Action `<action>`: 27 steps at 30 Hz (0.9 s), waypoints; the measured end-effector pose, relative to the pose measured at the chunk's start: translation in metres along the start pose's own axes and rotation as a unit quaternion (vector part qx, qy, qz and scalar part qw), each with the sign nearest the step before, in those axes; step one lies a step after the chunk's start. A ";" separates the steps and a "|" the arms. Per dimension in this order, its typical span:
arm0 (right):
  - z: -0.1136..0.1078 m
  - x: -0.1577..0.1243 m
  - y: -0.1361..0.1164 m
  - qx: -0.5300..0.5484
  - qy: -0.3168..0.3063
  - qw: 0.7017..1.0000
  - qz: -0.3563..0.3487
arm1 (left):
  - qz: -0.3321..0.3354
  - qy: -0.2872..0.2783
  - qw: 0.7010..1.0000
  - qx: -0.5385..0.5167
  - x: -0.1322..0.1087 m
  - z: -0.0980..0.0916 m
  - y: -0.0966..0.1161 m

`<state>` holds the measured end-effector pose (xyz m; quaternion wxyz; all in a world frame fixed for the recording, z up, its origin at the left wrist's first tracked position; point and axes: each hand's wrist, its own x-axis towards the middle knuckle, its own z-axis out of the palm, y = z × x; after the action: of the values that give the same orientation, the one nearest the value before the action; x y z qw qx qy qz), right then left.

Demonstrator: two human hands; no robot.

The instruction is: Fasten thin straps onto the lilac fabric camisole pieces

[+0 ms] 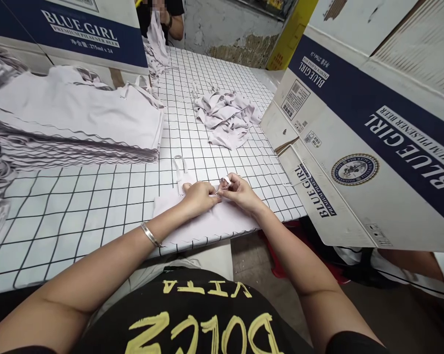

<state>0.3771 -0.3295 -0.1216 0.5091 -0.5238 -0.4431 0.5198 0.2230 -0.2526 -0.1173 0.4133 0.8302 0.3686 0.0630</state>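
A pale pinkish camisole (pixel 214 223) lies flat at the table's front edge, one thin strap (pixel 180 167) looping away from me on its left. My left hand (pixel 200 197) rests over its upper edge, thumb and fingers pinched on the fabric. Close beside it, my right hand (pixel 240 192) is closed on the other strap (pixel 225 182), which forms a small loop above the fingers. The two hands' fingertips nearly meet, and the exact spot they pinch is partly hidden.
A neat stack of pale garments (pixel 78 113) stands at the left. A loose heap of garments (pixel 225 113) lies farther back on the checked tabletop (pixel 129 196). Beer cartons stand at the left back (pixel 97 34) and right (pixel 354 123). Across the table, another person (pixel 174 22) handles similar fabric.
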 end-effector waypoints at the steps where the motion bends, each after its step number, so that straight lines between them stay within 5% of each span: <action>1: 0.000 0.000 0.000 -0.006 0.001 1.000 0.001 | -0.002 -0.001 1.000 -0.003 0.000 0.000 0.001; 9: -0.001 -0.004 -0.008 -0.118 -0.010 0.993 -0.011 | 0.005 -0.004 1.000 -0.021 -0.003 -0.001 0.001; 16: -0.008 -0.001 -0.022 -0.367 -0.020 0.929 -0.034 | 0.058 0.045 0.995 0.065 -0.007 0.004 0.000; 20: -0.011 0.003 -0.024 -0.180 -0.033 0.980 0.081 | 0.228 0.130 0.938 0.225 -0.034 0.014 -0.005; 23: -0.014 0.013 -0.028 0.004 -0.003 0.989 0.149 | 0.364 0.057 0.893 0.258 -0.056 0.026 -0.018; 27: -0.023 0.041 -0.031 0.079 0.068 0.978 0.183 | 0.392 -0.033 0.882 0.258 -0.065 0.038 -0.031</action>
<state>0.4045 -0.2878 -0.0963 0.4746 -0.5881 -0.2616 0.6004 0.1742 -0.3078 -0.1519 0.1375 0.9859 0.0029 0.0952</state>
